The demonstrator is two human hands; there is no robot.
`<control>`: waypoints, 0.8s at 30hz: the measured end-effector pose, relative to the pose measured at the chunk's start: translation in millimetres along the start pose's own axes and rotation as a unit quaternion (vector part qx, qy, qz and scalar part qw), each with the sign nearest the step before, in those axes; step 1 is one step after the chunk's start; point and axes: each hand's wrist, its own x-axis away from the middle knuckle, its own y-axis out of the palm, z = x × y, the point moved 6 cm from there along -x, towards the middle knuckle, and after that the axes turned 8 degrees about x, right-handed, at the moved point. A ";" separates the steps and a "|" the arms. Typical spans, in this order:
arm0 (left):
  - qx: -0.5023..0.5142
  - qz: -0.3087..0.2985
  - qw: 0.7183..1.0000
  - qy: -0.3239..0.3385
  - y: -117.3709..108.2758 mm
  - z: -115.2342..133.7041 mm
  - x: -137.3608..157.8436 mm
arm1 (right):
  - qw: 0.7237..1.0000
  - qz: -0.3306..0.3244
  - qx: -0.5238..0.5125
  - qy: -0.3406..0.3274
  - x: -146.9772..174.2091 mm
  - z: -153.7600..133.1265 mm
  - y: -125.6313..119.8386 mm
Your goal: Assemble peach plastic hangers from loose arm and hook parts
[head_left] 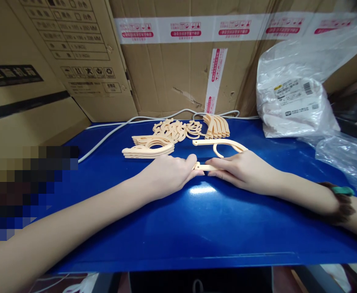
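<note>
Over the blue table, my left hand (170, 175) is closed, with thumb and fingers pinching a small beige plastic piece (197, 165) that is mostly hidden by the fingertips. My right hand (251, 171) grips a beige plastic hanger arm (206, 167), whose end meets that small piece between the two hands. Whether the parts are joined cannot be seen. Just beyond my right hand lies a loose hanger arm (204, 142) with a curved inner loop. A stack of hanger arms (149, 152) is near my left hand, on its far side.
Behind lie a heap of beige hooks (174, 129) and another stack of curved hanger arms (216, 127). A white cable (129, 121) runs along the back. Cardboard boxes (172, 73) wall off the rear and left. A plastic bag (294, 101) stands at right on the blue table (196, 232).
</note>
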 end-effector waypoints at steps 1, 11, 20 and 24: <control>-0.002 0.002 1.000 0.002 -0.4 0.2 0.1 | 1.000 0.002 0.002 -0.001 -0.1 -0.1 -0.1; -0.104 0.087 0.989 0.062 -7.2 5.0 3.1 | 1.000 -0.005 -0.022 0.005 -0.9 -1.3 -1.6; -0.144 0.139 0.976 0.081 -10.8 7.7 6.3 | 0.999 0.002 -0.033 -0.005 -1.3 -1.9 -4.9; -0.150 0.154 0.973 0.083 -12.6 7.5 8.1 | 1.000 0.006 -0.030 -0.003 -0.9 -2.1 -5.3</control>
